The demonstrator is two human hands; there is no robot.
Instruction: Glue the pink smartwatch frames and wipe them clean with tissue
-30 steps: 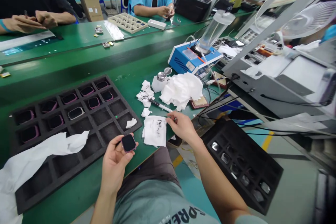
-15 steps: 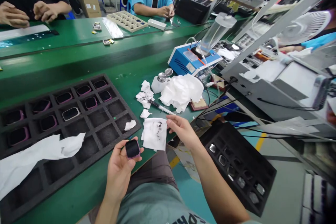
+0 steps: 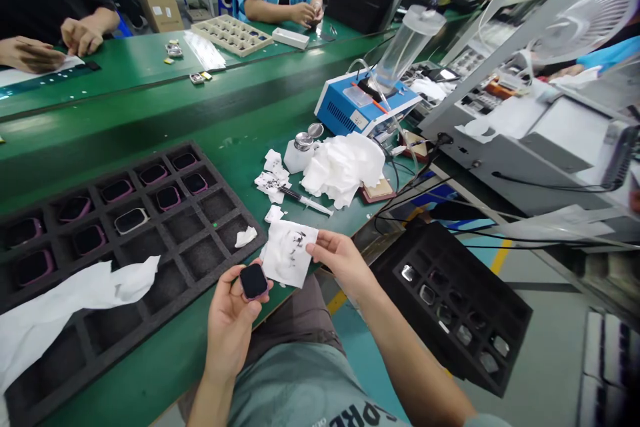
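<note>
A long green workbench (image 3: 150,113) fills the upper left of the head view. On it, at about 9 o'clock from the hands, lies one large black foam tray (image 3: 125,240) divided into square compartments. Ten of its compartments, along the far rows, hold watch bodies (image 3: 130,219): nine with pink or purple rims and one with a pale rim. A long white sheet (image 3: 65,307) drapes over the tray's near left part.

A second black foam tray (image 3: 450,307) sits lower, at 3 o'clock from the hands, holding about eight small shiny parts.

At 1 o'clock stands one blue box-shaped machine (image 3: 365,107) with a clear cylinder (image 3: 407,47) on top. Nearer, at 12 o'clock, is one pile of crumpled white tissue (image 3: 345,167), one small white dispenser bottle with a metal cap (image 3: 299,152), and one syringe-like applicator (image 3: 306,200).

The left hand (image 3: 233,327) is closed around one dark-screened smartwatch body (image 3: 253,281), screen up, pinched between thumb and fingertips just over the bench's near edge. The right hand (image 3: 340,260), at 2 o'clock from the watch, pinches the corner of one white wipe (image 3: 287,253) smudged with black marks, lifted and hanging just beside the watch.

Across the bench, at 11 o'clock, two other people's hands and arms show, with one beige tray (image 3: 233,35) between them.
</note>
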